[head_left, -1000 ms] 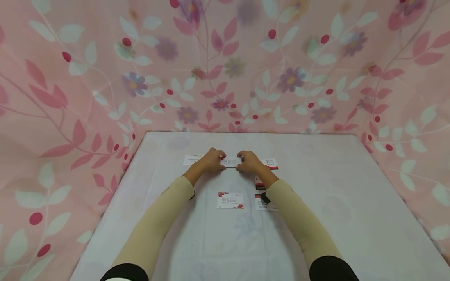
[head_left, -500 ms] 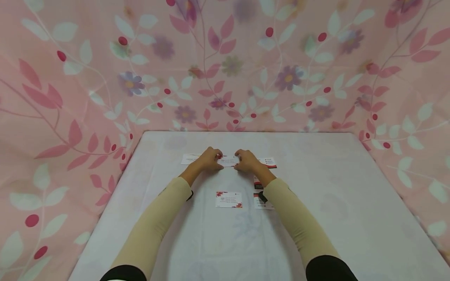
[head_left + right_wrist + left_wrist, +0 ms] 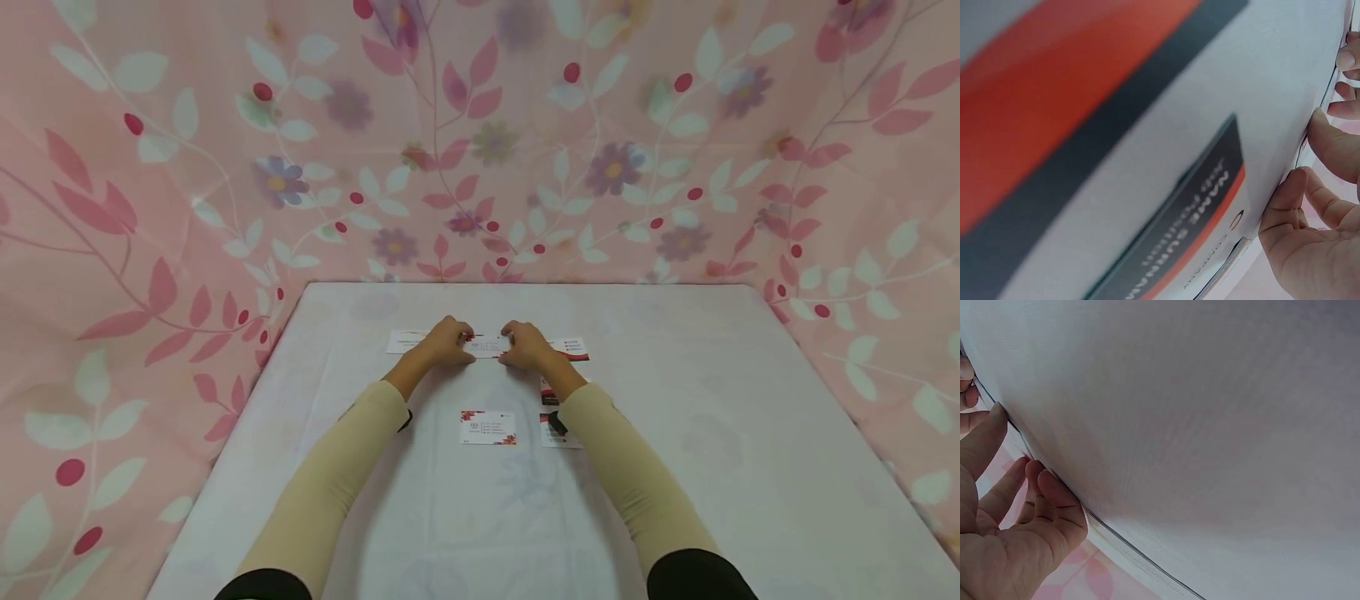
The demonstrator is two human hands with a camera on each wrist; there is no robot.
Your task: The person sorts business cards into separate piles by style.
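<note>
A white business card with red floral corners (image 3: 489, 346) lies in the far row on the table in the head view. At its left end my left hand (image 3: 448, 342) has thumb and curled fingers at the near and far edges. My right hand (image 3: 527, 346) holds the right end the same way. Both hands also show from the side in the wrist views, fingertips low at the cloth. A matching floral card (image 3: 487, 427) lies nearer on the cloth. In the right wrist view, a card reading "NAME SURNAME" (image 3: 1191, 219) lies beside my right hand.
Left of the hands lies a white card (image 3: 403, 339), partly behind the left wrist. On the right are a red-and-black card (image 3: 573, 347), a red card (image 3: 550, 392) and another card (image 3: 558, 433) partly under the right sleeve. Floral fabric hangs behind the white-covered table (image 3: 720, 500).
The hands stay at the two ends of the floral card with almost no movement. The head view has shifted slightly; the other cards lie as before.
</note>
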